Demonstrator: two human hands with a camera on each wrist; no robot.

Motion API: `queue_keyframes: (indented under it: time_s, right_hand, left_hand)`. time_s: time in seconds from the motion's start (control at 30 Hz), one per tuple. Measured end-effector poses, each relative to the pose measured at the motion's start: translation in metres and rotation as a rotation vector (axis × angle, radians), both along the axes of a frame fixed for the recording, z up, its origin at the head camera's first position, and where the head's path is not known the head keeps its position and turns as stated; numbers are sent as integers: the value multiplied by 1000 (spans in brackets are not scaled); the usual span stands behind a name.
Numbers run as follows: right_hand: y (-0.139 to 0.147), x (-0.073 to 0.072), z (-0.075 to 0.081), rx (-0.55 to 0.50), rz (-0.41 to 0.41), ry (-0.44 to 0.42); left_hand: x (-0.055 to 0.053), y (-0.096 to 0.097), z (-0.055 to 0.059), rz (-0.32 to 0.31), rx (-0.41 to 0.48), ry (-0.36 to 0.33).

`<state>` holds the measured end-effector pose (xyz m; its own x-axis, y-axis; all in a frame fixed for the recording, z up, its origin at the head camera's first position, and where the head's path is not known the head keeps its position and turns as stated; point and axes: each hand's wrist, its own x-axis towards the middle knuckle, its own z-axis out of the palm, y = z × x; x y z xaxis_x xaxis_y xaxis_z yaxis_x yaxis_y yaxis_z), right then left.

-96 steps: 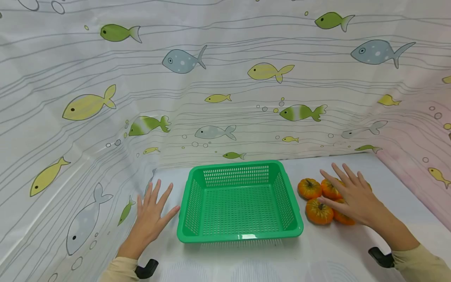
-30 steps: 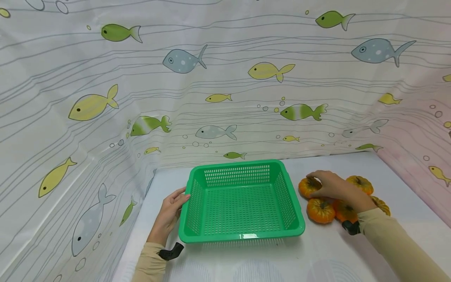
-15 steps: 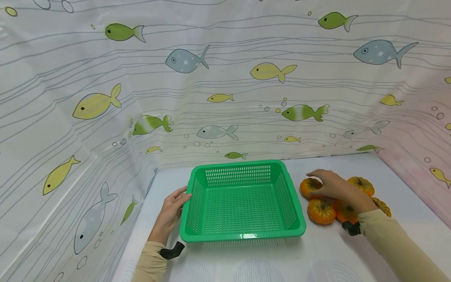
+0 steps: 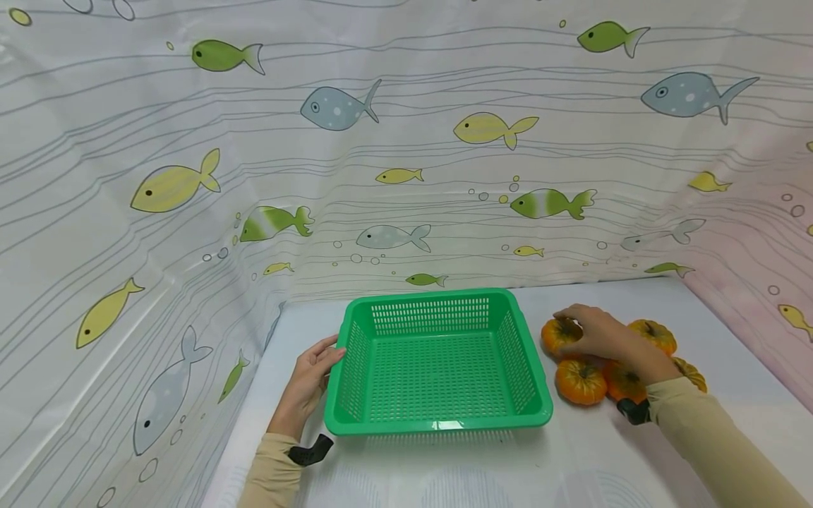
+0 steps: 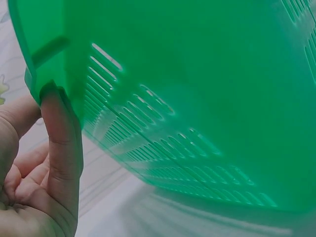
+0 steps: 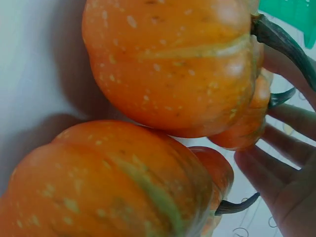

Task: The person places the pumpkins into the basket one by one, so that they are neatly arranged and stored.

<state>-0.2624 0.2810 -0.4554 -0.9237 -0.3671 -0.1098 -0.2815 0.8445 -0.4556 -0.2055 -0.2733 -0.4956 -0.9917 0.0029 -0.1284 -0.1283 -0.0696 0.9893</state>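
Observation:
My left hand (image 4: 308,381) pinches the left rim of a green plastic basket (image 4: 438,425), thumb over the edge and fingers outside. In the left wrist view the hand (image 5: 57,148) grips that rim beside the slotted wall (image 5: 207,98). To the right of the basket, my right hand (image 4: 603,335) curls its thumb and fingers round a small orange pumpkin (image 4: 554,337), which stands on the table. In the right wrist view this pumpkin (image 6: 247,128) sits by the fingertips, partly hidden behind a nearer pumpkin (image 6: 168,59).
More pumpkins lie close around the right hand: one in front (image 4: 581,383), one under the wrist (image 4: 622,381), one behind (image 4: 653,335) and one beside the forearm (image 4: 691,372). A white sheet printed with fish (image 4: 406,162) walls in the table.
Both hands were spread open over the table at first. The left has since moved to the basket rim and the right down round the pumpkin. Over the last second they stay nearly still.

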Motion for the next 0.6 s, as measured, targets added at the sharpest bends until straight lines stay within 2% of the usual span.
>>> queue_keyframes:
  time_s: [0.2,0.43,0.6]
  right_hand:
    - [4,-1,1,-36,19,84]
    - [7,0,7,-123,20,88]
    - [4,1,16,-156,35,135]
  left_hand:
    - [0,-1,1,8,8,-20]
    - [0,0,1,13,7,-27]
    - [-1,0,1,20,14,-36]
